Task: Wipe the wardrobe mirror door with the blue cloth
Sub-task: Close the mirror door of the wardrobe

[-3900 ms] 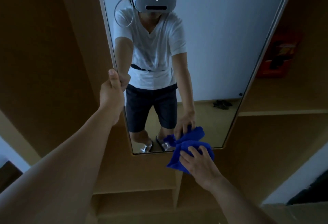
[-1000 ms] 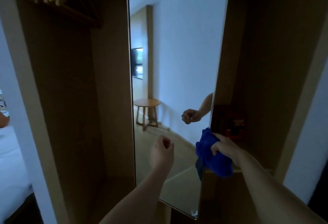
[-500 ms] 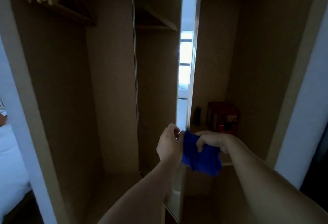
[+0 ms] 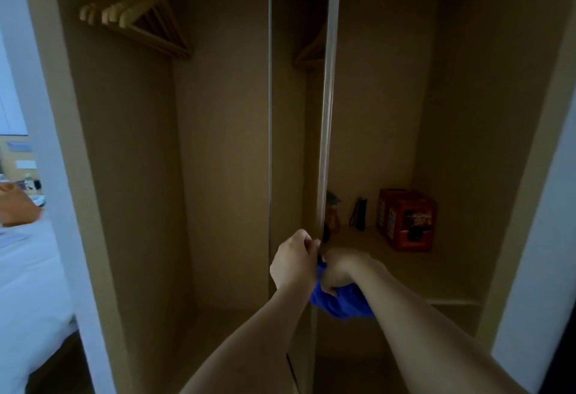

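The wardrobe mirror door [image 4: 328,88] stands almost edge-on in front of me, a thin pale strip running from top to waist height; its glass at the left reflects only wardrobe panels. My left hand [image 4: 294,261] curls its fingers onto the door's edge. My right hand [image 4: 341,269] sits just right of that edge, closed on the bunched blue cloth [image 4: 339,304], which hangs below my wrist. Both hands nearly touch.
Several wooden hangers [image 4: 134,10] hang at the upper left inside the wardrobe. A shelf [image 4: 405,269] on the right carries a red box [image 4: 405,219] and a small dark torch [image 4: 358,214]. A white bed [image 4: 25,269] lies at the far left.
The door has swung from facing me to nearly edge-on. My left hand went from a free fist to the door's edge. My right hand with the cloth moved slightly left and down.
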A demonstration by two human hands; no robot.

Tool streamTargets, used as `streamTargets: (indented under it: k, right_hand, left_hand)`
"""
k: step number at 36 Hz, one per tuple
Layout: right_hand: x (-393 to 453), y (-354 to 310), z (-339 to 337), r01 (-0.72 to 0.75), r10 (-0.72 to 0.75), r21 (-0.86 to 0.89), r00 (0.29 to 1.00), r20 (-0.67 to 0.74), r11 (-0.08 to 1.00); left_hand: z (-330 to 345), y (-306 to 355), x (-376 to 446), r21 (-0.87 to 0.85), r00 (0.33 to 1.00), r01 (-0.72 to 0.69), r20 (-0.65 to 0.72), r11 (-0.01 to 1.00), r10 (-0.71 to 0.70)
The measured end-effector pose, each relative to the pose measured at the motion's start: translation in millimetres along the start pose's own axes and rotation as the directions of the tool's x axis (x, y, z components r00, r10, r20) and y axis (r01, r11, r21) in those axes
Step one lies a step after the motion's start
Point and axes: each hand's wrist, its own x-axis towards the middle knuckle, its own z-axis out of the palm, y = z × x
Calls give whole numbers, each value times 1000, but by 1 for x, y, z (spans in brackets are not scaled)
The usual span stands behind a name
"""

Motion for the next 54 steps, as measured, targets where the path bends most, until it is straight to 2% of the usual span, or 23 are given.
streamTargets:
  k: [6, 15, 21, 25, 31, 39, 45, 54]
  right_hand:
    - [6, -18, 7, 92, -92, -4, 996, -7, 996]
    - [11, -39, 8, 130, -129, 68, 992, -7, 989]
    - [13, -41, 11, 176, -168, 138, 983, -70, 975]
    - [17, -43, 19, 178, -156, 114, 972, -179, 977]
    - [31, -55, 30, 92, -64, 56, 926, -372, 994]
    - [53, -60, 21, 57, -53, 3, 938, -343, 998]
    - [69, -64, 23, 53, -47, 2, 907, -418, 999]
    - [96, -66, 24, 24, -31, -23, 903, -427, 999]
  left_hand:
    - [-4, -15, 0, -14, 998, 42, -54, 999, -42]
    - [-17, -36, 15, 37, 990, 102, -106, 994, -97]
    - [-16, -40, 28, 39, 993, 116, -39, 993, -114]
    - [-13, -39, 38, 7, 991, 130, -10, 991, -130]
    - [-3, -40, 52, -51, 982, 180, 62, 982, -177]
    - [-1, -47, 75, -11, 981, 167, 100, 986, -165]
    - [8, -57, 89, -108, 980, 108, 181, 988, -88]
    - [23, -75, 112, -188, 948, 67, 318, 980, -4]
